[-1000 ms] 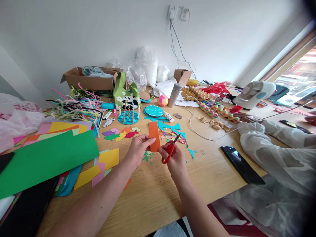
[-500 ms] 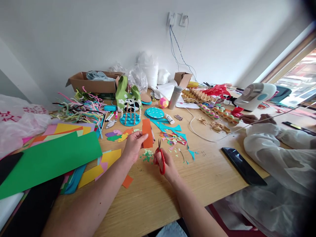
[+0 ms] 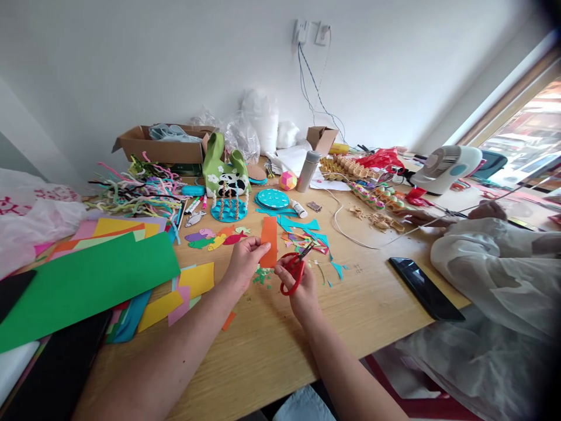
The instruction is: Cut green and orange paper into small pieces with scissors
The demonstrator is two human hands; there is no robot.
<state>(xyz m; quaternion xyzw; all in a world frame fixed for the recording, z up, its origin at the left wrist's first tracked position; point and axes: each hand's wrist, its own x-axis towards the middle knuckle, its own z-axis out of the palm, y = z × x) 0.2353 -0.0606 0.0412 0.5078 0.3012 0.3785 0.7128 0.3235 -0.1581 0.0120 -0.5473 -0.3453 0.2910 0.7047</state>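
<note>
Orange paper (image 3: 269, 235) in left hand (image 3: 244, 260), beside scissors (image 3: 298, 272)

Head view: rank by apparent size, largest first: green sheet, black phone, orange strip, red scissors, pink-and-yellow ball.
1. Green sheet
2. Black phone
3. Orange strip and red scissors: too alike to rank, scissors partly hidden by the fingers
4. Pink-and-yellow ball, though it sits farther from the camera

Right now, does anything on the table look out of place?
Yes: the black phone lies askew, its near corner seemingly past the edge of the table; loose tan fragments lie scattered farther back, like spilled debris.
</note>
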